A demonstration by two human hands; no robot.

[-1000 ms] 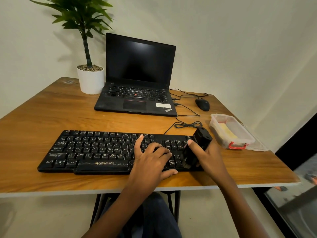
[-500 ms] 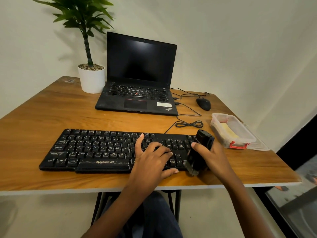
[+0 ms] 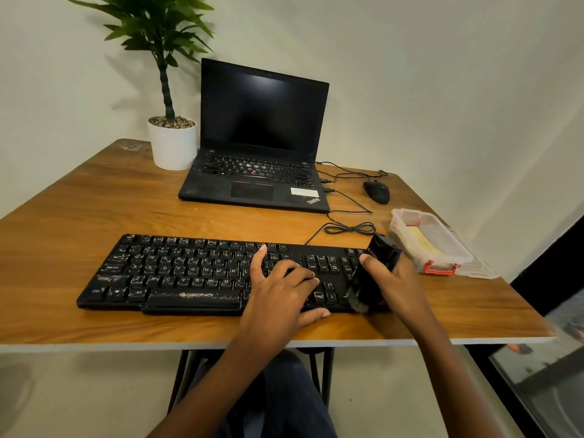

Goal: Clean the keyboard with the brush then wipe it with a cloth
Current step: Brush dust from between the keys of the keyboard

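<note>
1. Keyboard (image 3: 189, 270) first, from the head view: we see a long, flat slab of black plastic lying near the front edge of the table (image 3: 79, 200). Its keycaps are scuffed and streaked with pale dust, and a worn logo sits on its front lip.
2. The table is wood-grained, warm brown and smooth, with a pale edge band.
3. The left hand (image 3: 281, 292) rests flat on the right-centre keys. Its fingers are relaxed and spread, the index finger reaches toward the top row, and the thumb lies at the keyboard's front edge. It grasps nothing.
4. The right hand (image 3: 398, 286) is wrapped around the brush (image 3: 376, 270), a blocky black body with squared corners. It is tilted so that its top leans away from us.
5. The brush's grey bristles (image 3: 357, 300) point down at the keyboard's right end, at its front corner. We cannot tell whether they touch the keys.
6. A thin black cable (image 3: 349, 229), partly coiled in a flat loop, lies behind the keyboard.
7. Just right of the brush stands a clear rectangular plastic tub (image 3: 442, 260) with a red clip. Something pale yellow lies inside, and we cannot tell what it is.
8. Further back we see an open matte-black laptop (image 3: 259, 153) with a dark screen, a rounded black mouse (image 3: 376, 191) and a smooth white cylindrical pot (image 3: 172, 143). The pot is topped with pebbles and holds a leafy green plant.
</note>
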